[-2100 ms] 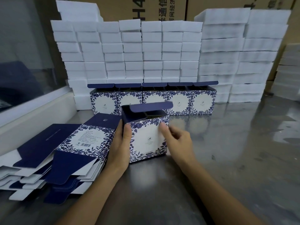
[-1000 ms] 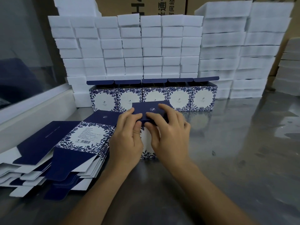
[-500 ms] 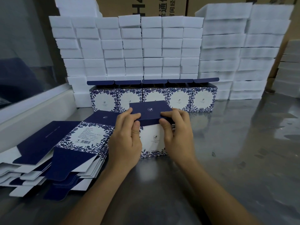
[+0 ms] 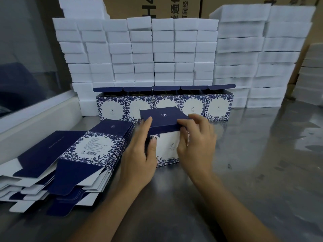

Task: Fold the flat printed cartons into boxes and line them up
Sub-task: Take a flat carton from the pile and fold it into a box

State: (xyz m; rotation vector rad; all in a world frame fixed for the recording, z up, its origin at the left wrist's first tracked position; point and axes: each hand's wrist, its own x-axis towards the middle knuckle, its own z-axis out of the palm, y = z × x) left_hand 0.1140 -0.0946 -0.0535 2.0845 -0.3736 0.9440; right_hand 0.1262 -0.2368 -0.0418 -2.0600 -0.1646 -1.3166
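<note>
Flanking one lidded box point(image 4: 166, 135), two hands' curled fingers point(image 4: 183, 122) pinching it; five open boxes point(image 4: 164, 103) behind.

Single head-worn view, forward and down, close above the hands point(image 4: 167, 147) at a steel table point(image 4: 253, 172).

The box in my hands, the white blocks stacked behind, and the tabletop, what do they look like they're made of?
Box: printed paperboard by the look of it, matte navy lid, thin creased flaps.
White blocks: likely foam, judging by the soft, fuzzy, slightly uneven edges; could be sponge.
Tabletop: probably stainless steel; grey, smooth, with blurred reflections of the stacks.
</note>
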